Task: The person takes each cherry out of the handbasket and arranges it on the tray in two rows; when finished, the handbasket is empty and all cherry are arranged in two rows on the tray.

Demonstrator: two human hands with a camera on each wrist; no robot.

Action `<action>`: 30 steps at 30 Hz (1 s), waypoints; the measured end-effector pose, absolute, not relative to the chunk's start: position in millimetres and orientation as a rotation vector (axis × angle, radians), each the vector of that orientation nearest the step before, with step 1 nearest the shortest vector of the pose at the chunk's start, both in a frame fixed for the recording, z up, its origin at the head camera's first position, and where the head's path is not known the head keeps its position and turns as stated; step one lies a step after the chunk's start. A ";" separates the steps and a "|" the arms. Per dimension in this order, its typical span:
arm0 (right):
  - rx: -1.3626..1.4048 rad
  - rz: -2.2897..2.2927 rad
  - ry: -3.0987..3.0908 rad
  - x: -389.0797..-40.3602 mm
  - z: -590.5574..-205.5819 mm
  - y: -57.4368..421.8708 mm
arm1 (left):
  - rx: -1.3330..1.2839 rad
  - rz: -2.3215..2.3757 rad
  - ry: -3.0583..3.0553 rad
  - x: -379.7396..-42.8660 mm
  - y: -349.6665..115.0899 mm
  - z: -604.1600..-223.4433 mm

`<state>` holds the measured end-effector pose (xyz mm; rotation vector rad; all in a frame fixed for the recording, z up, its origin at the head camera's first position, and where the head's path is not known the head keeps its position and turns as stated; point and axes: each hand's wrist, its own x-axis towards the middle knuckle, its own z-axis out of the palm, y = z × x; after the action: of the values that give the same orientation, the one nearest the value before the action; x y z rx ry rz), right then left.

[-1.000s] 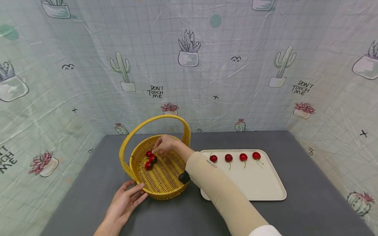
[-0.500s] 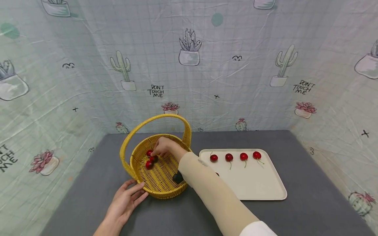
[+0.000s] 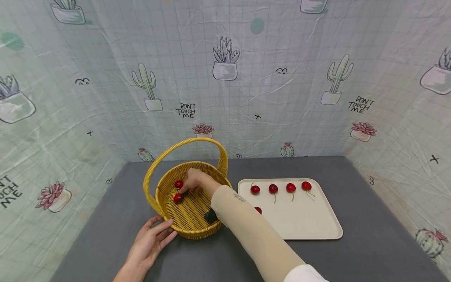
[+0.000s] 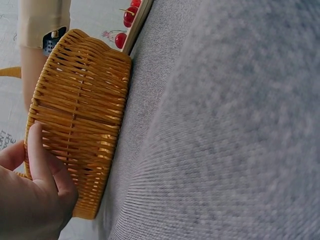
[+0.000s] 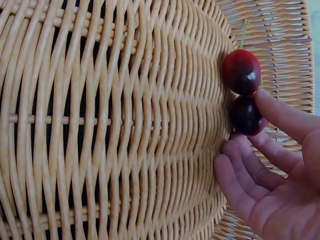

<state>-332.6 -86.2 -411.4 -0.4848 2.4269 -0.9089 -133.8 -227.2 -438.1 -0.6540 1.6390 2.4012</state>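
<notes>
A yellow woven basket (image 3: 192, 213) with a tall hoop handle stands on the table. My left hand (image 3: 149, 243) holds its near left rim, thumb at the rim and fingers against the outer wall (image 4: 82, 110). Inside the basket, my right hand (image 3: 196, 179) pinches a dark red cherry (image 5: 247, 116) between thumb and fingers, low over the woven floor. Another cherry (image 5: 242, 71) lies right against it, with a thin green stem. In the head view, one cherry (image 3: 178, 184) shows beyond the fingers and one cherry (image 3: 178, 198) nearer; the pinched one is mostly hidden.
Right of the basket lies a cream tray (image 3: 306, 219) with several cherries, a row along its far side and one cherry (image 3: 258, 210) partly behind my right sleeve (image 3: 246, 223). A patterned curtain (image 3: 257, 90) rises behind the grey table (image 3: 197, 262).
My right hand has shifted toward me inside the basket, from beside the far cherry to the middle one. A tray cherry has come into view past the sleeve. The left hand stays put.
</notes>
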 end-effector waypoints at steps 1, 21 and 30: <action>-0.496 -0.915 2.430 -332.4 -409.9 -85.4 | -0.650 2.402 1.642 -134.3 -227.1 -438.0; -0.665 -0.999 2.283 -322.1 -377.0 -74.5 | -0.641 2.387 1.672 -135.6 -226.5 -438.4; -0.707 -0.965 2.286 -318.2 -369.3 -77.0 | -0.642 2.394 1.660 -133.7 -227.4 -438.5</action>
<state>-318.2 -77.0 -369.3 -0.7075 2.2864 -0.9649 -133.7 -227.4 -438.5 -0.6422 1.6600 2.3937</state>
